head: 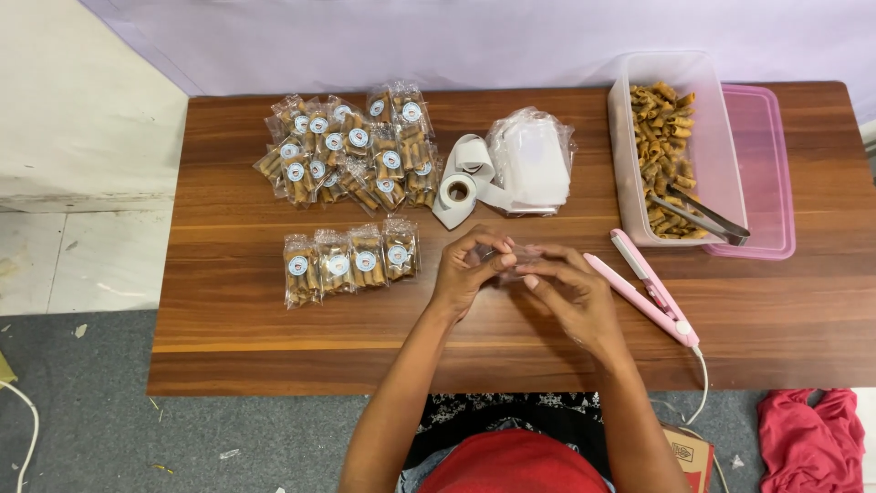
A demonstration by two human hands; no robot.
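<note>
Both hands meet over the middle of the brown wooden counter (228, 347), working a small clear plastic bag (517, 260) between them: the left hand (465, 274) pinches its near edge with curled fingers, and the right hand (570, 297) closes its fingertips on the other side, so neither hand is free. The bag looks empty, so the step in hand appears to be opening its mouth. The next move likely calls for one hand to let go and take the metal tongs (707, 217) lying in the clear plastic tub of rolled golden snacks (662, 164). The slim pink heat sealer (650, 290) lies just right of the right hand. A row of four filled, stickered packets (351, 262) lies to the left, well apart from the larger heap of packets (351, 151) behind.
</note>
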